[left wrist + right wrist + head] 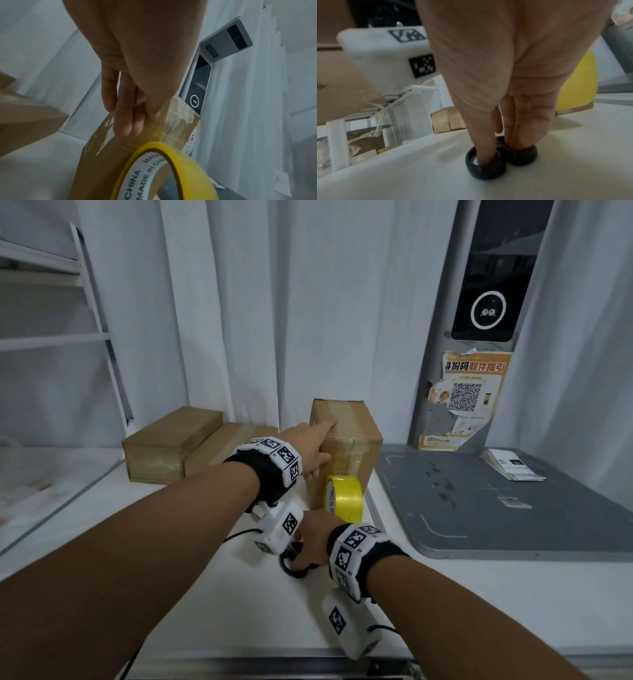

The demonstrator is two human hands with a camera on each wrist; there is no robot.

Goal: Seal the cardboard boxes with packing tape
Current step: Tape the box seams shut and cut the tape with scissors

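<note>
1. The box stood upright near the far middle of the white table, already wrapped in clear tape, close to the curtain.
2. The left hand was laid over its near top edge, fingers straight and flat on the taped cardboard, thumb along the top. Pressing, not gripping.
3. The tape roll, yellow, stood on edge right against the box's near face, just under that hand.
4. Nearer in, the right hand was down on the scissors, which lay on the table. The right wrist view showed a thumb poked into one black handle loop and fingers into the other, so it was holding the handles. Blades were hidden.
5. Left of the box, two more boxes lay flat side by side along the back.
6. On the right sat a grey scale plate with a paper stack at its far corner, and a grey post with a dark screen and an orange QR poster behind it.
7. A white shelf frame stood far left.
</note>
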